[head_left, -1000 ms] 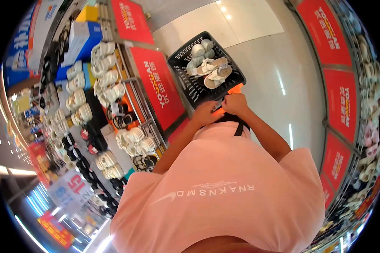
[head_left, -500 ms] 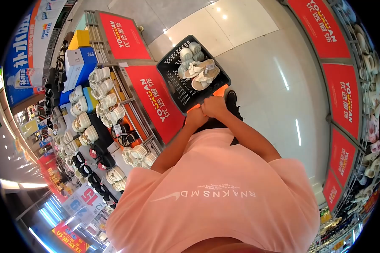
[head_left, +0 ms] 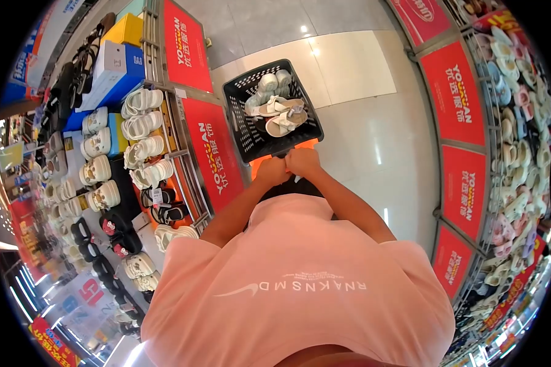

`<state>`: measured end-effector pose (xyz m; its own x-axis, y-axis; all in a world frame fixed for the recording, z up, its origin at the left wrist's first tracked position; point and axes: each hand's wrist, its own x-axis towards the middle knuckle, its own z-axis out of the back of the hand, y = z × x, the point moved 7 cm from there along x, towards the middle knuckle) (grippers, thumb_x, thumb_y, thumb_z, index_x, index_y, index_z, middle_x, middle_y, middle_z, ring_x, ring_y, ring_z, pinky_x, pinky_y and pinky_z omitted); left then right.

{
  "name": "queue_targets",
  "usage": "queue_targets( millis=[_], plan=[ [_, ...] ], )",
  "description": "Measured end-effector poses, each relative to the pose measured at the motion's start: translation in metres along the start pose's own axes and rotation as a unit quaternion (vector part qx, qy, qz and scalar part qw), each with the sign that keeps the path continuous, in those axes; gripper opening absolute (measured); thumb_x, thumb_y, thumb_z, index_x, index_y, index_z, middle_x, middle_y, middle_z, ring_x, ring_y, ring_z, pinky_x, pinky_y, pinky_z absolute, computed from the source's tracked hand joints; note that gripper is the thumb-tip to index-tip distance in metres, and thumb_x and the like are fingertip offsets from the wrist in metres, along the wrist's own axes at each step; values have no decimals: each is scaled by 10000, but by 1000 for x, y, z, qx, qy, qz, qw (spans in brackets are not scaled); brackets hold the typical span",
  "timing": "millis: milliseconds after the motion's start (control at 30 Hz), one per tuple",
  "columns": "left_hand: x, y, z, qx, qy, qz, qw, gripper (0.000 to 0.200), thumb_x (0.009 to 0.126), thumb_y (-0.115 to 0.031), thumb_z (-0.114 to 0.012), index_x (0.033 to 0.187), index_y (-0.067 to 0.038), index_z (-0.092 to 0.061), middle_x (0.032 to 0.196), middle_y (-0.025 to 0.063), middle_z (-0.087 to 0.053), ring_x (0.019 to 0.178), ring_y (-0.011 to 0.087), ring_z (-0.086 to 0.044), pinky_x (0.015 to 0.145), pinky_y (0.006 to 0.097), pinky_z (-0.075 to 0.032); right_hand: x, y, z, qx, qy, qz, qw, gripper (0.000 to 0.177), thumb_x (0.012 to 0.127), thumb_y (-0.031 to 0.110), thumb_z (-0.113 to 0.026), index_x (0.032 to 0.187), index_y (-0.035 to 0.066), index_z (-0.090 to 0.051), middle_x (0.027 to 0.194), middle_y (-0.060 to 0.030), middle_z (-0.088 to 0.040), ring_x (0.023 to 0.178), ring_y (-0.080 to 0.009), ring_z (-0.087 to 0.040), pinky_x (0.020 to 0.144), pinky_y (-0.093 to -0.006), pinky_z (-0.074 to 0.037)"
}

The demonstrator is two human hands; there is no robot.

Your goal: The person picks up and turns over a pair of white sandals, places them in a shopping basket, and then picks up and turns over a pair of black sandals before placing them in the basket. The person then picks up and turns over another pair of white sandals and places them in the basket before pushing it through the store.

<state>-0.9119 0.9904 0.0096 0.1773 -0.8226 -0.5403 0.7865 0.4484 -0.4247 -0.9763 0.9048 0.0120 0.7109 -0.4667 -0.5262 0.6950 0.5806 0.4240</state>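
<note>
A black plastic shopping cart basket with an orange handle bar stands in front of me on the shiny floor. Several pale sandals lie inside it. My left hand and my right hand sit side by side, both closed around the orange handle at the basket's near edge. My pink T-shirt fills the lower part of the view.
A shoe display with red sign panels runs along my left, close to the basket, holding white and black sandals. Another rack of shoes with red panels lines the right. Glossy tiled floor lies between them.
The basket and my hands have shifted slightly left in the view and the aisle has swung round; both hands stay on the orange handle.
</note>
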Motion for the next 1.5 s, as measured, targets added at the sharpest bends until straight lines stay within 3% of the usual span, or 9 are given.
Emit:
queue_targets(
  millis=[167,367,800,1067,1200,1300,1500],
  plan=[
    [26,21,10,-77,-9,-77,994,299,745,-352,-696,832,-65,-703,771,168,-687,720,365,-666,659,464,-532,28,5,3,-35,17,-10,999,382,884,328,-436,807,82,-717,822,-133,-715,770,-311,-692,683,-449,-535],
    [40,32,52,-85,38,-58,994,308,743,-375,-674,833,-82,-711,783,155,-692,749,369,-666,687,483,-530,59,20,21,-69,5,-26,997,380,886,330,-431,800,81,-704,796,-135,-709,774,-309,-689,663,-449,-534],
    [100,75,111,-63,-2,-40,997,350,717,-419,-676,792,-81,-725,778,163,-690,750,372,-667,705,476,-538,135,39,58,-26,-89,15,996,325,877,312,-484,752,84,-679,708,-140,-682,648,-347,-663,593,-477,-517],
    [151,112,133,-12,42,3,999,371,690,-440,-694,830,-98,-734,843,167,-706,778,365,-677,717,466,-547,195,54,91,29,-66,32,997,358,882,326,-476,769,62,-690,734,-165,-690,674,-362,-672,628,-494,-533],
    [180,127,147,20,101,92,991,321,683,-352,-683,827,-68,-728,874,170,-711,807,369,-677,746,451,-542,229,52,104,52,-72,56,995,361,875,319,-494,778,47,-711,742,-168,-694,677,-346,-679,627,-476,-540],
    [197,128,172,30,123,106,986,300,696,-330,-657,830,-73,-731,885,168,-712,830,359,-678,765,442,-537,255,52,110,65,-72,68,993,360,861,318,-508,760,44,-718,729,-174,-690,682,-340,-680,628,-471,-541],
    [231,145,202,6,90,104,990,320,698,-369,-640,794,-74,-719,843,169,-706,797,374,-667,751,442,-530,303,58,135,53,-35,70,996,367,861,319,-493,791,43,-726,758,-172,-698,707,-350,-680,662,-470,-540]
  ],
)
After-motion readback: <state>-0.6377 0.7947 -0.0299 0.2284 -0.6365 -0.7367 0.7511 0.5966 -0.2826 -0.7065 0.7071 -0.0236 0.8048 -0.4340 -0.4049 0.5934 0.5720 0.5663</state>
